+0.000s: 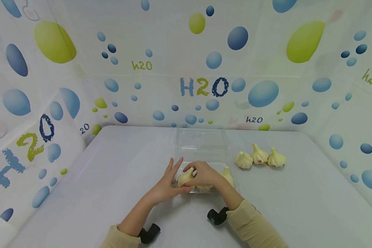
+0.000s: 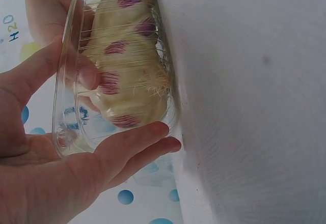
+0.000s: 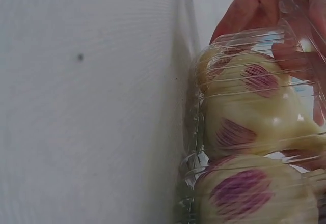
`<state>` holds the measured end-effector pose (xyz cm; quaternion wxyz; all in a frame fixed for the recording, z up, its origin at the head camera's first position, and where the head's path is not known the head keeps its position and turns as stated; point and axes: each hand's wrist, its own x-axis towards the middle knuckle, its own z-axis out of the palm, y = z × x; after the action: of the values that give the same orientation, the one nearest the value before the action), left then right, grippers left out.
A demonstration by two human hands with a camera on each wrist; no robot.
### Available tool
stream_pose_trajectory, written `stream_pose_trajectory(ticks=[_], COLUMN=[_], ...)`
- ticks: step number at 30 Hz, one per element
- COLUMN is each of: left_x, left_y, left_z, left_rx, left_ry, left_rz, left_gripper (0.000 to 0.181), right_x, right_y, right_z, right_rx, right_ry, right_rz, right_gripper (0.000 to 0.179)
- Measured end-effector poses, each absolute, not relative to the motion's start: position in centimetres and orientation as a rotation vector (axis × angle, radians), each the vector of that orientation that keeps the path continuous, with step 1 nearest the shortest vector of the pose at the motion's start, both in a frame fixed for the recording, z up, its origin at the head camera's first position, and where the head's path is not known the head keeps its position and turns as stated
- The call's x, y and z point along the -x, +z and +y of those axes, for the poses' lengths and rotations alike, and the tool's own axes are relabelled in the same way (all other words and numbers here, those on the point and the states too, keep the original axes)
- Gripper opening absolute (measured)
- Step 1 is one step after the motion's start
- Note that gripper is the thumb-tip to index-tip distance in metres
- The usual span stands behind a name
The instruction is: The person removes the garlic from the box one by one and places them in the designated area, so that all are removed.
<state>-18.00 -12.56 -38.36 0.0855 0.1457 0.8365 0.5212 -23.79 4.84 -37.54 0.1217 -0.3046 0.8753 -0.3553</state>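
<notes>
Low in the middle of the frame, the left hand has straight fingers, spread apart, by a clear box. The right hand pinches 1 garlic bulb in the box's left end. 3 more bulbs sit at middle right.

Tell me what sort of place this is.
Probably a makeshift filming booth: H2O-printed sheeting lines three sides of a white table, and a black camera shows at each wrist.
</notes>
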Motion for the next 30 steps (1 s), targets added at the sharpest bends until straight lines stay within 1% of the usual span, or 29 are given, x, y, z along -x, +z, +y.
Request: stream_pose_trajectory(ticks=[5, 14, 24, 30], left_x=[18.0, 17.9, 18.0, 17.7], left_y=[-38.5, -38.3, -38.2, -37.8], left_z=[-12.6, -12.5, -12.5, -12.5], left_rx=[-0.428, -0.441, -0.403, -0.396], left_ry=[1.55, 1.546, 1.51, 1.511], left_rz=[2.494, 2.502, 2.499, 2.498], left_gripper=[0.094, 0.093, 0.093, 0.093], right_x=[23.8, 23.6, 23.4, 23.2], right_y=[-37.5, -37.4, -37.1, -36.5], right_z=[4.9, 4.9, 5.4, 5.9], right_rx=[0.904, 0.847, 0.764, 0.769], right_ry=[-1.03, -1.094, -1.192, -1.263], right_rz=[2.564, 2.557, 2.572, 2.614], right_gripper=[0.041, 0.04, 0.048, 0.048])
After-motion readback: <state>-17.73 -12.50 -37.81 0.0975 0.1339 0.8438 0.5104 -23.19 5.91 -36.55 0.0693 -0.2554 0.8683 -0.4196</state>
